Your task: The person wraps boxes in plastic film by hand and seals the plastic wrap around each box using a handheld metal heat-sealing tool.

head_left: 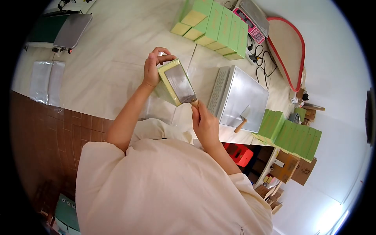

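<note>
A green box with a pale yellow end [166, 84] stands tilted over the table, and its clear wrap catches the light. My left hand [152, 70] is closed round its far left side, fingers curled over the top edge. My right hand [206, 123] grips the short handle of a scraper [181, 83], whose broad metal blade lies against the end of the box. Just to the right sits a metal hot plate [244, 96] with a vented side. On it lies a small trowel [243, 118] with a wooden handle.
Several green boxes [215, 29] stand in a row at the back, and more green boxes [295, 137] at the right. Near them are a pink-keyed scale [250, 25], black cables [260, 58] and a red-rimmed board [288, 51]. Plastic film sleeves [47, 82] lie at the table's left edge.
</note>
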`<state>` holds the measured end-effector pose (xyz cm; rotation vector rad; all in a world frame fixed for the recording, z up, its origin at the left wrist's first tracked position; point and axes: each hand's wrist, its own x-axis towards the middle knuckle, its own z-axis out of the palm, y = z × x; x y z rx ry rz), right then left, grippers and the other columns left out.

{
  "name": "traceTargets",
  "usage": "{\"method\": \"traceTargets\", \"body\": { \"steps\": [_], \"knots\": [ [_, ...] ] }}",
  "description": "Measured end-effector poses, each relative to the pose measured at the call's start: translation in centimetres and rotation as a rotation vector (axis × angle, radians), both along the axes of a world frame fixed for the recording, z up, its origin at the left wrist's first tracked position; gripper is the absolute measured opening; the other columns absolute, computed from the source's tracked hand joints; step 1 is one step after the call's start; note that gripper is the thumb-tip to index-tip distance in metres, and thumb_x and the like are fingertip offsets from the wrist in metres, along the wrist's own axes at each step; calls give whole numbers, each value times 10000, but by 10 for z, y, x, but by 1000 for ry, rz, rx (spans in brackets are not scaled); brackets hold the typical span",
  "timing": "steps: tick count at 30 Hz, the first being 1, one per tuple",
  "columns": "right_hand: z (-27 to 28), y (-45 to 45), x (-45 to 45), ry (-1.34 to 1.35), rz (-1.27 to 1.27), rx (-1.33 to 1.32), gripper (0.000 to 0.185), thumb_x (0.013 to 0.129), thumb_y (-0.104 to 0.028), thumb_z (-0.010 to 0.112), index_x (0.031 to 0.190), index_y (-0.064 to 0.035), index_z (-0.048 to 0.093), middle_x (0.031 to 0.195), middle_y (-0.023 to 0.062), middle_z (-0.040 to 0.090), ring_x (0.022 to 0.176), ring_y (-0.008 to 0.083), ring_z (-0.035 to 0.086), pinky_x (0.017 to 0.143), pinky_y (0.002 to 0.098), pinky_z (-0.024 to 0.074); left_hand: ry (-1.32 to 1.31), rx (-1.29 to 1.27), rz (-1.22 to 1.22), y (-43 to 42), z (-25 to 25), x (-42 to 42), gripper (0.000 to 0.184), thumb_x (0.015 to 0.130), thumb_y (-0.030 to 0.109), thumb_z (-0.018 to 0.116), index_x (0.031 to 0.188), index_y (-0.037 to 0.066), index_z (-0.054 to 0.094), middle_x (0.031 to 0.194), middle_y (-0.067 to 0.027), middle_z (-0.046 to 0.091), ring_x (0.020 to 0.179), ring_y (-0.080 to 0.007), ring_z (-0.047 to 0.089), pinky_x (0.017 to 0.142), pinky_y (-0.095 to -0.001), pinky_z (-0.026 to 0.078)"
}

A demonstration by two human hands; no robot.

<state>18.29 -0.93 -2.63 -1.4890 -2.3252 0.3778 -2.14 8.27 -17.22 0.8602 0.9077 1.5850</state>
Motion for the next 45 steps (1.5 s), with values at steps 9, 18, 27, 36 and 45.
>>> {"method": "traceTargets", "body": {
  "steps": [9, 18, 27, 36, 45],
  "knots": [
    [-8, 3, -2, 65, -28, 17, 191, 923, -150, 646, 1076, -48, 599, 708, 107, 631, 554, 289, 606, 474, 383, 458, -24, -49, 57, 1, 7, 5, 713, 967, 695, 203, 1101, 64, 504, 967, -133, 727, 818, -147, 630, 755, -246, 442],
    [-32, 11, 110, 423, -792, -150, 309, 1020, -268, 482, 1017, 17, 599, 733, 159, 602, 649, 269, 575, 603, 380, 449, -59, -21, -22, 2, 0, 1, 754, 934, 745, 227, 1058, 76, 551, 991, -134, 701, 884, -187, 615, 827, -298, 438],
    [-130, 27, 187, 61, -1200, -126, 325, 1023, -298, 417, 1092, -8, 545, 867, 205, 659, 856, 427, 629, 740, 515, 477, 285, 6, -253, -15, -49, -22, 1119, 773, 907, 235, 1429, 21, 426, 1341, -118, 547, 1230, -217, 530, 1054, -358, 391],
    [-135, 1, 59, 365, -193, -253, 979, 704, -315, 839, 1456, -1, 296, 1416, 244, 396, 1306, 433, 364, 1115, 486, 299, 513, 24, -415, -13, -7, -18, 1078, 712, 798, 568, 1433, 13, 411, 1354, -97, 543, 1249, -199, 515, 1046, -357, 407],
    [-156, 62, 17, 906, -397, -457, 791, 735, -249, 844, 1324, 30, 396, 1156, 177, 575, 1087, 264, 562, 960, 378, 450, 408, -261, -358, 22, -65, 0, 649, 1003, 502, 469, 1422, 10, 413, 1331, -128, 554, 1279, -239, 476, 1077, -368, 357]
  ]
}}
